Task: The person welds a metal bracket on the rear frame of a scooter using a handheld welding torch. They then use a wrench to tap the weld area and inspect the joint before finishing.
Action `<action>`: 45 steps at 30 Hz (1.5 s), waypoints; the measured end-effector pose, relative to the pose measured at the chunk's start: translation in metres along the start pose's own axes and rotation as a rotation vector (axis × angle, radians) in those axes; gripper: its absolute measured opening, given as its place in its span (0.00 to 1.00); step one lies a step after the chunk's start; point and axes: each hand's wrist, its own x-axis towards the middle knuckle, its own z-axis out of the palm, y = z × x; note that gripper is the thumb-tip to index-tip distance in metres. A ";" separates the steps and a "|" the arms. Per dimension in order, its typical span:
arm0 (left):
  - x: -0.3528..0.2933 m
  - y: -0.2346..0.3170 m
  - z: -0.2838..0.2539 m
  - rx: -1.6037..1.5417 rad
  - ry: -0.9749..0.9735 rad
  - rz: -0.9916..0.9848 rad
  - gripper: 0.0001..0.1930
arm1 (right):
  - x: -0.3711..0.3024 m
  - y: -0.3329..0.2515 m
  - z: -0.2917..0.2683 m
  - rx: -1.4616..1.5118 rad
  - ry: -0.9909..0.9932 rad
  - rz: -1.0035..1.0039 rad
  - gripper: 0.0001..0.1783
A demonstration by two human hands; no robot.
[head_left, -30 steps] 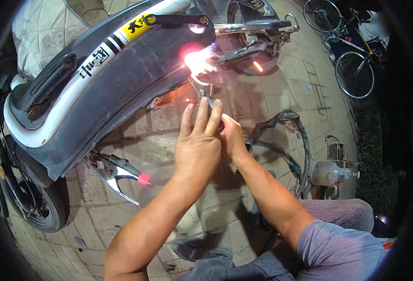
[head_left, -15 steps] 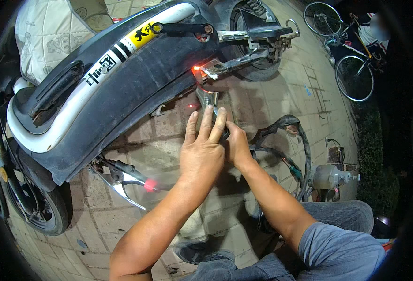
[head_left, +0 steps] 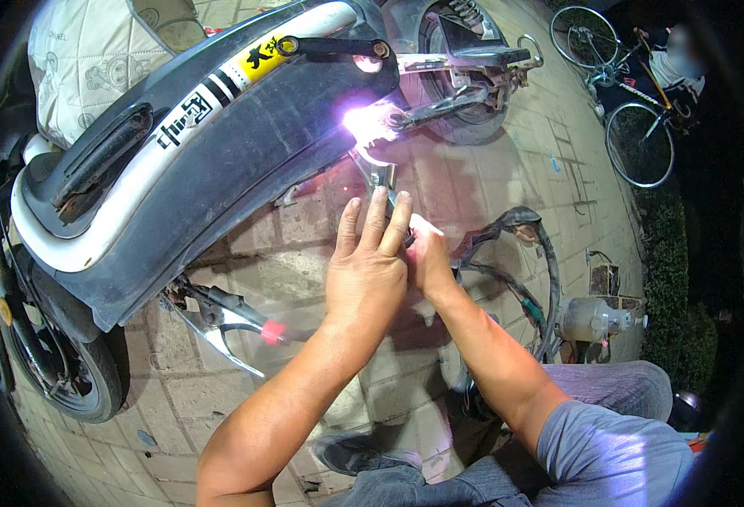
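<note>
A scooter (head_left: pixel 254 160) with a dark body and white trim lies on its side at the upper left. At its lower edge, a dazzling white-violet glare (head_left: pixel 372 122) hides the metal bracket's joint. Just below the glare is the silver end of a welding torch (head_left: pixel 380 175). My right hand (head_left: pixel 429 260) is closed around the torch's handle, most of which is hidden by the hands. My left hand (head_left: pixel 366 270) lies over the torch, its fingers stretched out and spread. Its fingertips reach the silver end, and its thumb is hidden.
A clamp with red tape (head_left: pixel 272 331) lies on the paving left of my forearms. Dark cables (head_left: pixel 549 287) and a clear plastic bottle (head_left: pixel 587 319) are at the right. Farther off are a bicycle (head_left: pixel 640 142) and a person. A pale quilted cover (head_left: pixel 93 72) hangs at the upper left.
The small orange-red glow at the bracket has become a large white-violet glare, lighting my right arm and sleeve. Both hands keep nearly the same place on the torch.
</note>
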 end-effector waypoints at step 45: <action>-0.001 0.003 -0.002 0.046 -0.061 0.017 0.15 | -0.006 0.022 0.003 0.170 -0.045 0.070 0.22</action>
